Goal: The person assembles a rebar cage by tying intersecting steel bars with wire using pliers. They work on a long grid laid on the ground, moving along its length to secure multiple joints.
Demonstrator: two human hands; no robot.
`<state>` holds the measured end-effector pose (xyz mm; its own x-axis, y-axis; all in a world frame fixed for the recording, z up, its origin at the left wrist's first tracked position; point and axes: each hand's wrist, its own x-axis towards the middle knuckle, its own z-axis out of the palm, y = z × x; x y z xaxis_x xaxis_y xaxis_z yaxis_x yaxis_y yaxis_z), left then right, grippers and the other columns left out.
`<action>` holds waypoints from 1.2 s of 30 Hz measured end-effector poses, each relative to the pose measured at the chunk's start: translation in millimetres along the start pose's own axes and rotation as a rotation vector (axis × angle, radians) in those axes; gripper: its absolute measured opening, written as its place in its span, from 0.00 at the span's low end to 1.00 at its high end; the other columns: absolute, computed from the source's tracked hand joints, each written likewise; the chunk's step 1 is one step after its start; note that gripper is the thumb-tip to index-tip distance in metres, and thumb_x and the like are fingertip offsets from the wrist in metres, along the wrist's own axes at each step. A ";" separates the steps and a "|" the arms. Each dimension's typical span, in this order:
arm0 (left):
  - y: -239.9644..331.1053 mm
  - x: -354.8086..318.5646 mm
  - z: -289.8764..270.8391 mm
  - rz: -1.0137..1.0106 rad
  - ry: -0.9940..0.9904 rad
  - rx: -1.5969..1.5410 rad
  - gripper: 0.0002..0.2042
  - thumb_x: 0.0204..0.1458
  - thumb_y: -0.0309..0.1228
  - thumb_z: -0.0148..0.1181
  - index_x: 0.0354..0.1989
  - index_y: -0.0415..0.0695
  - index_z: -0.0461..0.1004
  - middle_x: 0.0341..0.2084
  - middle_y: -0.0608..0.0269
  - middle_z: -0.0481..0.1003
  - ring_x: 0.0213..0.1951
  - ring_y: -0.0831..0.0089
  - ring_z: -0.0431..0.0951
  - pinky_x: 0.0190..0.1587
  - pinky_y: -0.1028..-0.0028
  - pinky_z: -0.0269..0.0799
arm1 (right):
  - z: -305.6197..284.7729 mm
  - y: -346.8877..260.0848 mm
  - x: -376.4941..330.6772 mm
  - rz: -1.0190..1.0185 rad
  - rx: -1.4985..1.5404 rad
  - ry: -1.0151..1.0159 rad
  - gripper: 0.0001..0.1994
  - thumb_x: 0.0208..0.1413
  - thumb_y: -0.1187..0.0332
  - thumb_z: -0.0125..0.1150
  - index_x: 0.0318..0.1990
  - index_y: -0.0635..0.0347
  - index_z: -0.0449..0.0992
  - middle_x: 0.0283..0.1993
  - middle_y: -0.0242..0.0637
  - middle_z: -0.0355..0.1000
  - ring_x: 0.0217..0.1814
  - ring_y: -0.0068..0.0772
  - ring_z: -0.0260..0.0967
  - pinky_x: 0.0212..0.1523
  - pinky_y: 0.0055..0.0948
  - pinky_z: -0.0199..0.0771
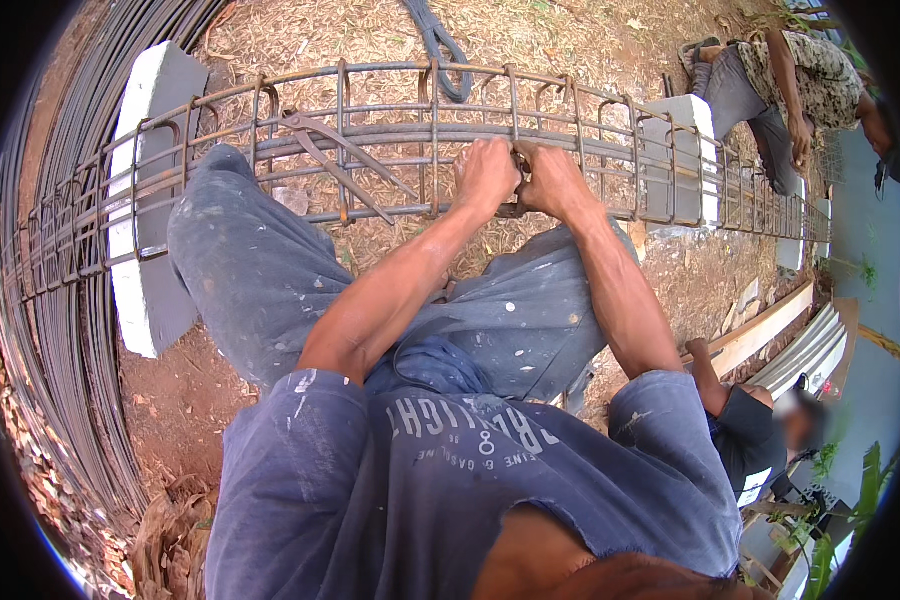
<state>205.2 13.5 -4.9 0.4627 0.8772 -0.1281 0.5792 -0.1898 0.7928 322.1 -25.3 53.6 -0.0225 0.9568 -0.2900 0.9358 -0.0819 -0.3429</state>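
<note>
A long rebar cage [390, 162] of rusty bars and square stirrups lies across in front of my knees. My left hand [488, 176] and my right hand [554, 182] are side by side at one stirrup [515, 95], both closed with knuckles up. Dark metal shows between them, but the fingertips and whatever they pinch are hidden. Left of my hands, end-cutting pincers [335, 158] with long handles lie open on top of the cage, apart from both hands.
White-and-grey blocks [150, 100] [685, 160] prop up the cage at left and right. A bundle of tie wire [440, 45] lies beyond it. Long loose bars [60, 390] run along the left. Two people are at the right, one far [800, 80], one near [745, 430], beside boards [755, 340].
</note>
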 end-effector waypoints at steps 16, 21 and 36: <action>-5.1 -55.6 25.4 0.014 0.288 -0.381 0.17 0.46 0.20 0.54 0.46 0.33 0.77 0.39 0.39 0.77 0.38 0.40 0.79 0.42 0.50 0.75 | 17.4 -16.5 5.4 0.191 -0.142 0.141 0.13 0.55 0.68 0.56 0.47 0.62 0.74 0.26 0.61 0.75 0.33 0.65 0.75 0.37 0.56 0.74; 8.9 -58.0 33.6 -0.014 0.253 -0.282 0.20 0.47 0.22 0.57 0.51 0.36 0.75 0.43 0.47 0.77 0.45 0.53 0.77 0.49 0.57 0.70 | 10.4 6.4 -1.0 0.342 -0.055 0.104 0.11 0.56 0.67 0.57 0.43 0.60 0.79 0.29 0.54 0.77 0.35 0.57 0.77 0.40 0.48 0.75; 9.0 -48.5 44.6 -0.008 0.418 -0.326 0.17 0.43 0.19 0.58 0.45 0.37 0.79 0.38 0.54 0.77 0.43 0.58 0.77 0.46 0.60 0.66 | -21.0 3.0 50.4 -0.093 -0.417 -0.022 0.07 0.50 0.71 0.59 0.29 0.66 0.79 0.28 0.52 0.77 0.32 0.55 0.77 0.35 0.48 0.77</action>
<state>218.0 -50.4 -18.1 0.1134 0.9917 0.0609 0.3117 -0.0938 0.9456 331.1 28.5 56.7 -0.1167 0.9483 -0.2951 0.9915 0.1286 0.0213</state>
